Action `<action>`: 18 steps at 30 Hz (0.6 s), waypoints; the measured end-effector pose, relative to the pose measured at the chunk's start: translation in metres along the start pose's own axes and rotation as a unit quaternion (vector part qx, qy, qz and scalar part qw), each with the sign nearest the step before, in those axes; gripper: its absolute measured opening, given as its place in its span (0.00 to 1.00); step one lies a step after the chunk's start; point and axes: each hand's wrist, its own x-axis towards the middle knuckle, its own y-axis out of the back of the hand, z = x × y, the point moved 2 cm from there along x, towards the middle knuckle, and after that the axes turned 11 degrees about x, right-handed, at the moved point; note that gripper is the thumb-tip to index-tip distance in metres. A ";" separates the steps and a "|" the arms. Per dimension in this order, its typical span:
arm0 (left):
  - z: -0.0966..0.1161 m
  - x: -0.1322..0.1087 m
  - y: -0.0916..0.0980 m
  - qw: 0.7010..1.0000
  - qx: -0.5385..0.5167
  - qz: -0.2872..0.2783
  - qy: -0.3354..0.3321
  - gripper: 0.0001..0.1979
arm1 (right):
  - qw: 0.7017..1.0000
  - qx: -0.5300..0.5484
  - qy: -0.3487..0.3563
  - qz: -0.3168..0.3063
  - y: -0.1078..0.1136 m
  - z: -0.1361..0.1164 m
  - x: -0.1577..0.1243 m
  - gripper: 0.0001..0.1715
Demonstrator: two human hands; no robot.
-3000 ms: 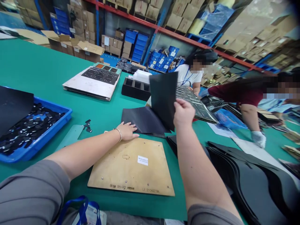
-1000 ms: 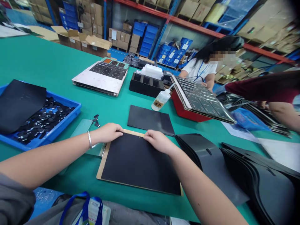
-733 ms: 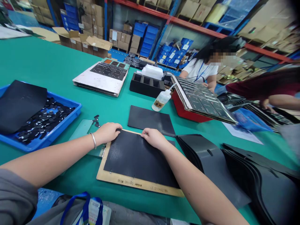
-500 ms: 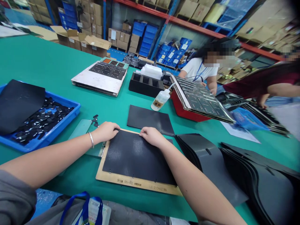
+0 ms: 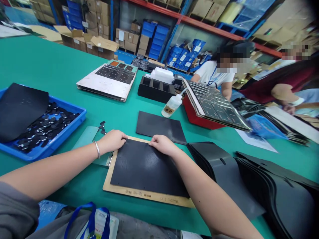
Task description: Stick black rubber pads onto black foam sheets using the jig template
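Head view. Sheet [image 5: 147, 169] lying on the board [image 5: 159, 197], printed near border exposed: placement appears made, release not yet; anything further is undeterminable. Left hand [image 5: 114, 140] and right hand [image 5: 162, 145], fingers narrow, pinch its far edge. Tray [image 5: 53, 148] holds pieces [image 5: 58, 114], partly under a second sheet [image 5: 22, 109]; the compartmented box's [image 5: 154, 95] contents are indistinct.

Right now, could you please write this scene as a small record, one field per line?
Left hand: holds black sheet at far left corner
Right hand: on that far edge
Under sheet: wooden board, printed near rim uncovered
Beyond board: second sheet, white bottle
Left side: blue tray, small black parts
Right side: stacked curved sheets
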 end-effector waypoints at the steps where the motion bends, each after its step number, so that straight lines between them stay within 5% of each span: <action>1: 0.001 -0.001 0.000 1.000 0.019 0.015 -0.008 0.16 | 1.000 -0.002 -0.003 0.007 -0.001 0.001 0.000 0.08; 7: 0.014 -0.012 -0.004 0.984 0.121 0.103 -0.081 0.15 | 1.000 -0.013 -0.003 0.027 -0.004 0.004 -0.002 0.09; 18: 0.032 -0.032 -0.023 0.972 0.203 0.069 -0.099 0.31 | 0.998 -0.040 0.006 0.037 -0.007 0.002 -0.007 0.07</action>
